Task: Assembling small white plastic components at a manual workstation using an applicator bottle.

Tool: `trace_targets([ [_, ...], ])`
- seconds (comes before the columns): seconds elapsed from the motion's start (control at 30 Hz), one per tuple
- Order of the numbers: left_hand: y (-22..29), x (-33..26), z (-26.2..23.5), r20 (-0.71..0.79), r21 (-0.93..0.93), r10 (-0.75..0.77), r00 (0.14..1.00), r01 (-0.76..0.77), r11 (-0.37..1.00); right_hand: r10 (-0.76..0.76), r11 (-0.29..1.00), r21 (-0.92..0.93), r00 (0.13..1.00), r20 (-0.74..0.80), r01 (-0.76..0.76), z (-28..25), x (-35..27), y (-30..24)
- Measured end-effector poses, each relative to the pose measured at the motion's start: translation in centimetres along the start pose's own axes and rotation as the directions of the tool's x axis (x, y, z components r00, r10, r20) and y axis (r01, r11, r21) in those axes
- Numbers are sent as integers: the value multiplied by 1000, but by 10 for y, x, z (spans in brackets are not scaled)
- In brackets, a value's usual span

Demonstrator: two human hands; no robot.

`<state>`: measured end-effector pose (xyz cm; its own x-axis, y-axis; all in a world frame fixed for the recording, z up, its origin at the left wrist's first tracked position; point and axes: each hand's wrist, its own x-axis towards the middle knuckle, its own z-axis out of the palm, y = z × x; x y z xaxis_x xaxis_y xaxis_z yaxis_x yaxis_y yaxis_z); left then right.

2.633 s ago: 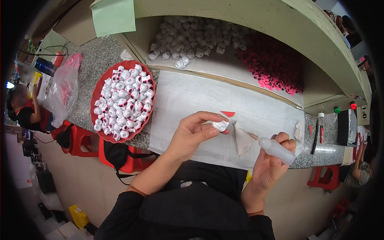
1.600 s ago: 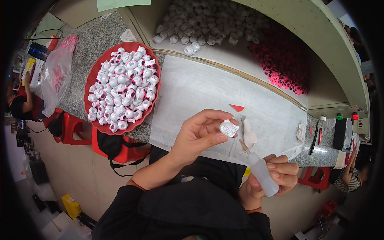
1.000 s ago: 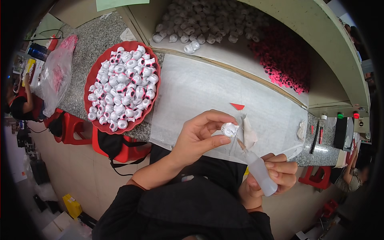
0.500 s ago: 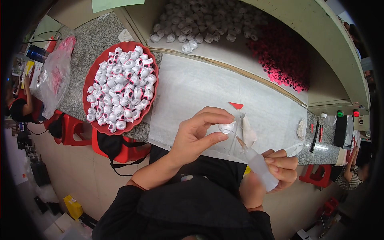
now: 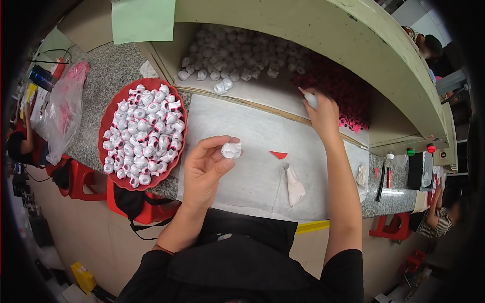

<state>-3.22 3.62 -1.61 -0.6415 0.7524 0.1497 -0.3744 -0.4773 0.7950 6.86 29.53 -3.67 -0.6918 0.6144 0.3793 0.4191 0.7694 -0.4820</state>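
Observation:
A small white rounded piece (image 5: 231,150) is pinched between the thumb and fingers of my left hand (image 5: 203,164), above the white sheet (image 5: 242,187). My right hand (image 5: 324,112) reaches into the low shelf, closed around a squeeze bottle (image 5: 311,100) with a thin tip. Its fingertips are at the edge of a heap of pink and black pieces (image 5: 353,121); whether they touch any is hidden. Farther left in the shelf lies a pile of plain white pieces (image 5: 242,53). A red scalloped tray (image 5: 102,136) holds many white pieces with pink and black parts.
On the sheet lie a red triangular scrap (image 5: 279,155) and a crumpled whitish cloth or paper (image 5: 295,188). The shelf's wooden lip (image 5: 252,110) runs along the back. A clear plastic bag (image 5: 63,113) is at far left. Red stools (image 5: 83,179) stand below; other people sit on both sides.
My right hand has moved from the bottle's place near the white piece up into the shelf, still holding the bottle. My left hand shifted slightly left with the piece. The view has tilted.

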Motion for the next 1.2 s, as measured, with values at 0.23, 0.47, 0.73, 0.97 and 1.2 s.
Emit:
trace_targets([
  [0.23, 4, 1, -12, -33, -94, -35, 999, 31, 995, -110, 937, -315, 984, 143, 150, 6, -4, -6],
  [0.47, 0, -3, -5, 19, -239, -108, 994, 110, 965, -212, 974, -66, 975, 68, 216, -8, -41, -11],
  [0.73, -6, -12, 6, 68, -124, -152, 986, 160, 979, 61, 897, 441, 997, -48, -34, -32, -78, -58],
  [0.97, -17, -17, 21, 149, 267, -80, 986, 38, 963, 154, 367, 892, 963, 222, -265, -40, -120, -119],
  [1.2, -13, -17, 28, 297, 564, 77, 952, -240, 790, 247, 86, 919, 902, 355, -385, -34, -121, -120],
])
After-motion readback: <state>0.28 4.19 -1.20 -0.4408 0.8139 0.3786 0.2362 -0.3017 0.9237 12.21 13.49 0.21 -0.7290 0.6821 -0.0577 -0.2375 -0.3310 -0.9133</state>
